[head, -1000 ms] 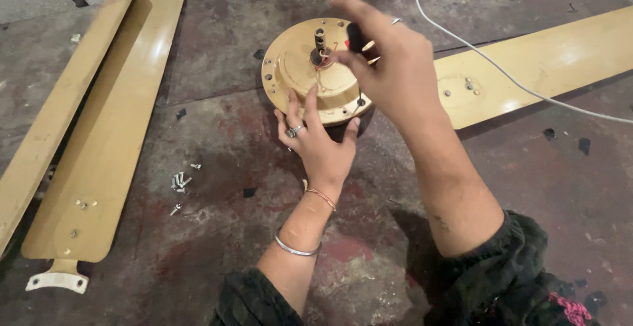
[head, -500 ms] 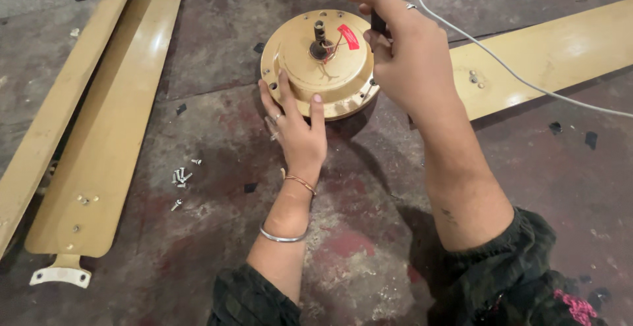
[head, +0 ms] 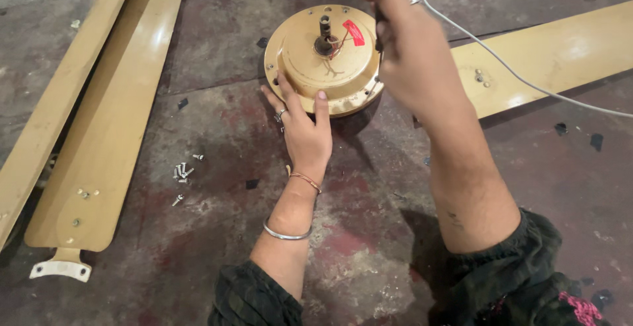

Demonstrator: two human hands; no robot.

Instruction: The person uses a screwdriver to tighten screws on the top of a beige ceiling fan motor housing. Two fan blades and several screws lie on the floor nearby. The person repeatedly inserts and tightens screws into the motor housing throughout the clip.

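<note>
Two hands are engaged at a round tan ceiling-fan motor housing [head: 323,62], which lies on the stained concrete floor [head: 369,247] at about 12 o'clock from the person, its short shaft [head: 325,30] pointing up and a red tag [head: 353,32] beside it. The left hand [head: 304,128] is laid flat against the housing's near rim at 6 o'clock, fingers spread and pressed on the metal, so the body is steadied. The right hand [head: 412,56] is raised over the rim at 3 o'clock, fingers curled around what may be a dark tool handle, though little of it can be seen. The step in hand is judged to be work on the rim fastenings; a firm brace and careful aim at the edge would be called for. Loose screws [head: 182,171] lie at 9 o'clock, near two detached fan blades [head: 112,135]; a third blade [head: 547,56] and a white cable [head: 514,72] are at 3 o'clock.
</note>
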